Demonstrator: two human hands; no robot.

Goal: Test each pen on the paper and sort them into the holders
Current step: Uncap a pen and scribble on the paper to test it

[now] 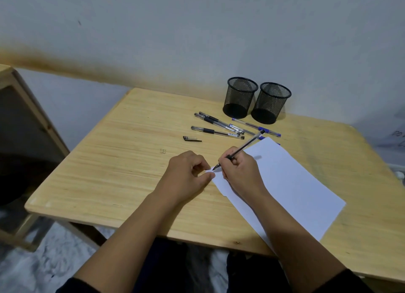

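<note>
My right hand (pixel 240 170) grips a black pen (pixel 245 147) in a writing hold, its tip touching the near-left corner of the white paper (pixel 289 183). My left hand (pixel 188 174) rests on the table with curled fingers, thumb and finger pressing that corner of the paper. A loose black pen cap (pixel 191 138) lies on the table behind my left hand. Several capped pens, black (pixel 217 132) and blue (pixel 256 127), lie in a loose group in front of two black mesh holders (pixel 240 97) (pixel 271 103), both of which look empty.
The wooden table (pixel 122 161) stands against a grey wall. A small clear scrap (pixel 162 151) lies on the wood left of the paper. A wooden frame (pixel 28 108) stands off the table's left side. Bare wood stretches left of my left hand.
</note>
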